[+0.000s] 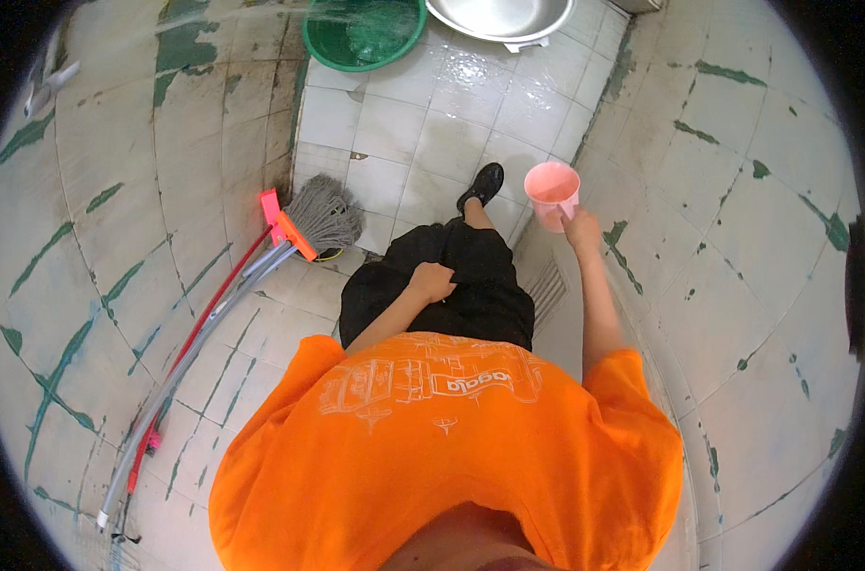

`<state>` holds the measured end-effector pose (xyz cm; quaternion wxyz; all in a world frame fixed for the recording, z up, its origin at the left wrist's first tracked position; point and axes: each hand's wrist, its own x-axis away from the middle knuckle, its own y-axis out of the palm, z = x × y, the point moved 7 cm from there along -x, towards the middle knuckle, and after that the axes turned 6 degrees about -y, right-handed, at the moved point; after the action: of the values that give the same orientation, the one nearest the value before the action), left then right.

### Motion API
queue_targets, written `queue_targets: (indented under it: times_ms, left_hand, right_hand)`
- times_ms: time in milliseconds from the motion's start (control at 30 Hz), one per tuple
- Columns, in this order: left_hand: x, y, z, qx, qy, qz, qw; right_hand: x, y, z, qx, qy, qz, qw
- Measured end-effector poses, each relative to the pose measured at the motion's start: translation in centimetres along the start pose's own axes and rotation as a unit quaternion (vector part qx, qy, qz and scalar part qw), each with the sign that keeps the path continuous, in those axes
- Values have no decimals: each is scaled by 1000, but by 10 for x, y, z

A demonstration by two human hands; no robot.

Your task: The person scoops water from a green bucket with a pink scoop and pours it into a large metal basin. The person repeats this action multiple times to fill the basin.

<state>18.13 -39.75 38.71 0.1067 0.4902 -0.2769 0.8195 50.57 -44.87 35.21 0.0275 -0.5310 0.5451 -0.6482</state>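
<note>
My right hand [582, 230] is closed round the handle of a pink plastic mug [552, 183]. It holds the mug out to the right, near the tiled wall, with its open top facing up; what is inside is hard to make out. Against the front of my black shorts [490, 295] lies my left hand [432, 283], its fingers curled in on the cloth. Farther ahead, a stream of water falls from the left into a green basin [330, 52] on the floor. Beside that basin stands a wide silver metal basin [500, 8], cut off by the top edge.
A grey string mop [326, 214] and a red-handled tool with an orange-pink head [278, 217] lean along the left wall. One black shoe [483, 187] stands on the white floor tiles [394, 181], which shine wet near the basins. A tap [50, 88] sits on the left wall.
</note>
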Motion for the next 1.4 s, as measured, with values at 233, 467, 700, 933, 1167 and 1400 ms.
queue_targets:
  times_ms: [233,467,700,933,1167,1400]
  left_hand:
    - [26,-2,-39,30,-42,-4,999]
    - [50,-14,-111,154,-77,24,985]
    - [57,1,-115,269,-71,-17,960]
    - [-38,-11,-137,300,31,-120,946]
    - [-208,32,-201,287,90,-87,950]
    - [-262,57,-235,254,117,19,960]
  right_hand:
    - [-23,10,-75,79,-24,-80,993]
    - [-77,0,-219,91,-68,-57,992]
    - [-154,-25,-397,184,-222,74,955]
    - [-387,68,-501,351,-332,279,830]
    - [-595,211,-525,484,-385,147,772]
    - [-562,227,-545,532,-459,88,706]
